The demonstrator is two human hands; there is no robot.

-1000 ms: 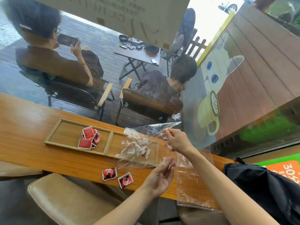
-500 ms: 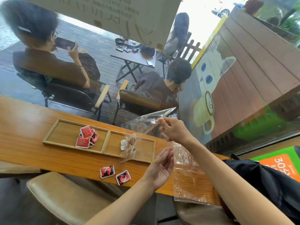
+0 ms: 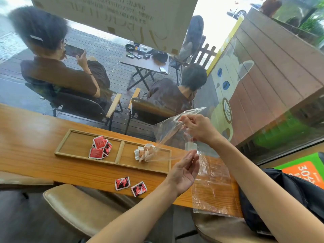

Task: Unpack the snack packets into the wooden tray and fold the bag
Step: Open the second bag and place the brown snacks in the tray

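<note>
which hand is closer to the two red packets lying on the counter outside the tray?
Left. The left hand hovers open just right of the two red packets; the right hand is higher and farther back, pinching the clear bag.

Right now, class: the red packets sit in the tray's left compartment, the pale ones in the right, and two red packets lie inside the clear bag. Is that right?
Not quite. The head view shows the two stray red packets lying on the bare counter, in front of the wooden tray, not inside the clear bag. The rest holds: red packets left compartment, pale ones right.
</note>
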